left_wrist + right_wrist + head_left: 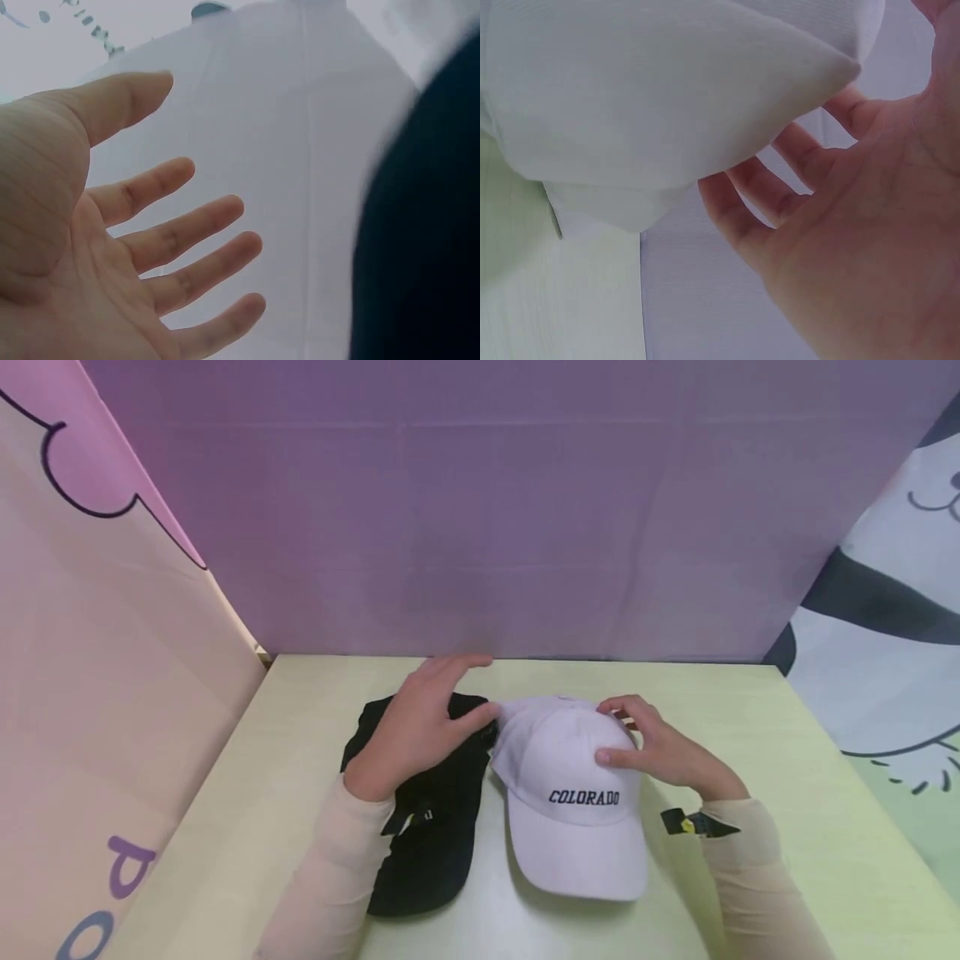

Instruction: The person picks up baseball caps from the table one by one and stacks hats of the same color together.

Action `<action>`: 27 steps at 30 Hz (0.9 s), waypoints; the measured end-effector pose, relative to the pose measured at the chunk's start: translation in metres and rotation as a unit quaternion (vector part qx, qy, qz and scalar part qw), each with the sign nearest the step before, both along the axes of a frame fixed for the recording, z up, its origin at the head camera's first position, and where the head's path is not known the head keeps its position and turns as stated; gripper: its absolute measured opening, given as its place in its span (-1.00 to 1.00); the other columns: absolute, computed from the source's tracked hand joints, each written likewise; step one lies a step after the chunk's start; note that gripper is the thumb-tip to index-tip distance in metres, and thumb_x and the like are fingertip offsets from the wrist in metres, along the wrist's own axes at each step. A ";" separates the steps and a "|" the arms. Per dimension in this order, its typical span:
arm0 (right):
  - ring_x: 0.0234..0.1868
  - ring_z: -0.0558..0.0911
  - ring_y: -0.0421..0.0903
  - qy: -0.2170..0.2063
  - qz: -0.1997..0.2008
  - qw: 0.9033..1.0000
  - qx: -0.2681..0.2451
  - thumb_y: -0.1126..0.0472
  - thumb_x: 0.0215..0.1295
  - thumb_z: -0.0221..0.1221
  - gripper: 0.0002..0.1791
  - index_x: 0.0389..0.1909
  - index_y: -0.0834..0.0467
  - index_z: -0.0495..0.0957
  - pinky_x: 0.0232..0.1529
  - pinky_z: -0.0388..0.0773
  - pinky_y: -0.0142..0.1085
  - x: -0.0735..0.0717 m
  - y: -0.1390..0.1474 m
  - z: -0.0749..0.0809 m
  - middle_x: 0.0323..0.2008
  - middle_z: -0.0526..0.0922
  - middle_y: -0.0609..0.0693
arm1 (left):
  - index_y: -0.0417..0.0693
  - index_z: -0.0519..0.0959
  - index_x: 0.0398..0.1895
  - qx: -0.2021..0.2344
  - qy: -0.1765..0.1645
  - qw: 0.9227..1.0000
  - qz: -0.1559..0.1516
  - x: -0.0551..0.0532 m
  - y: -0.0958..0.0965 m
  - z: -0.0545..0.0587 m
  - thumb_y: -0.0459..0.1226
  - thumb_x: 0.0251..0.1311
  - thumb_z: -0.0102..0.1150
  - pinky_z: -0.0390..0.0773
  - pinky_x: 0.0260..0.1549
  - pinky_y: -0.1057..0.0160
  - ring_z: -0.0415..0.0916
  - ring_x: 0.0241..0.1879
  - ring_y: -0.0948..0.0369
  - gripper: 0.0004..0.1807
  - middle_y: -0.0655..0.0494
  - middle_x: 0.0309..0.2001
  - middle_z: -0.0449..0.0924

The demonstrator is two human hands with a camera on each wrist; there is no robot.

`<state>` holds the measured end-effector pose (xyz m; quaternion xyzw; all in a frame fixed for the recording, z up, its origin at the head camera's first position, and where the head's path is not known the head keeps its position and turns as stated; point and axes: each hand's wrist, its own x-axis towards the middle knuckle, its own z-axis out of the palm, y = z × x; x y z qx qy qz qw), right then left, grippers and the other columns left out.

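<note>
A white baseball cap (581,777) with COLORADO across its front lies brim toward me. My right hand (663,752) holds it by the right side of the crown, thumb at the front and fingers at the top and back. In the right wrist view, several fingers (739,202) reach behind the edge of the white fabric. To the left lies a black cap (442,852), its brim also toward me. My left hand (420,718) hovers over its upper part with fingers spread and nothing in the palm. The left wrist view shows those fingers extended, with a dark curved shape (427,225) beside them.
Both caps lie side by side on a pale yellow-green table (780,760). A purple cloth panel (480,527) stands along the far edge. Printed panels flank the table, a beige and pink one (112,652) at left and one with a cartoon animal (892,635) at right.
</note>
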<state>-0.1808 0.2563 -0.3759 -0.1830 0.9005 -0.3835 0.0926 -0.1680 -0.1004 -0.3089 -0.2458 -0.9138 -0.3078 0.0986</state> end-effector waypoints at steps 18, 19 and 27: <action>0.35 0.32 0.21 0.011 0.006 1.000 0.013 -0.03 0.34 0.34 -0.31 0.36 0.03 0.25 0.20 0.40 0.32 0.001 0.000 0.008 0.34 0.30 0.14 | -0.04 0.39 0.45 0.014 -0.032 0.993 0.113 -0.016 -0.089 0.006 -0.04 0.42 0.21 0.29 0.39 -0.21 0.33 0.43 -0.12 -0.39 -0.10 0.42 0.44; 0.35 0.32 0.22 0.012 0.004 1.000 0.012 -0.03 0.35 0.33 -0.32 0.37 0.04 0.25 0.20 0.39 0.34 0.002 0.000 0.009 0.35 0.30 0.15 | -0.04 0.39 0.45 0.016 -0.031 0.993 0.116 -0.017 -0.092 0.006 -0.05 0.42 0.21 0.29 0.39 -0.21 0.33 0.44 -0.12 -0.40 -0.11 0.42 0.43; 0.38 0.35 0.29 0.035 -0.065 0.997 0.010 -0.09 0.46 0.20 -0.37 0.39 0.10 0.27 0.30 0.30 0.32 0.005 0.006 0.014 0.35 0.39 0.18 | -0.07 0.38 0.46 0.014 -0.029 0.993 0.118 -0.029 -0.097 -0.002 -0.06 0.42 0.21 0.25 0.41 -0.21 0.27 0.48 -0.13 -0.38 -0.12 0.45 0.39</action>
